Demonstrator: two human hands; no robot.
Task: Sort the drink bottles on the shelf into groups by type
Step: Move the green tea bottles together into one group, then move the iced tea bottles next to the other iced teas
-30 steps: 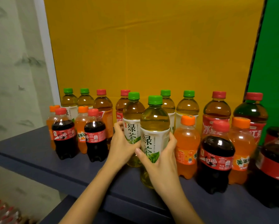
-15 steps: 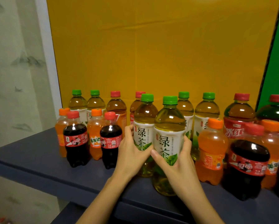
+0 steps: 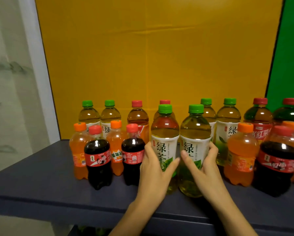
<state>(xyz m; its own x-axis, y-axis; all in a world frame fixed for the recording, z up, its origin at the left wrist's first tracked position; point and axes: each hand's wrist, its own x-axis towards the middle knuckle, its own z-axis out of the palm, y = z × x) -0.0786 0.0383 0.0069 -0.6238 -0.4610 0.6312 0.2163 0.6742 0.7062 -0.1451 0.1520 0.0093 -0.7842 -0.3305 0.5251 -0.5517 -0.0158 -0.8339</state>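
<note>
The left green tea bottle (image 3: 165, 130) and the right green tea bottle (image 3: 195, 132) stand upright, side by side and almost touching, at the front middle of the dark shelf (image 3: 40, 181). The left hand (image 3: 153, 169) grips the first around its label, thumb across the front. The right hand (image 3: 205, 169) grips the second likewise, fingers curled round its far side. The two thumbs are near but apart. A cola bottle (image 3: 133, 157) stands just left of the left hand, an orange soda bottle (image 3: 240, 155) just right of the right hand. More tea bottles line the yellow board (image 3: 151, 57) behind.
</note>
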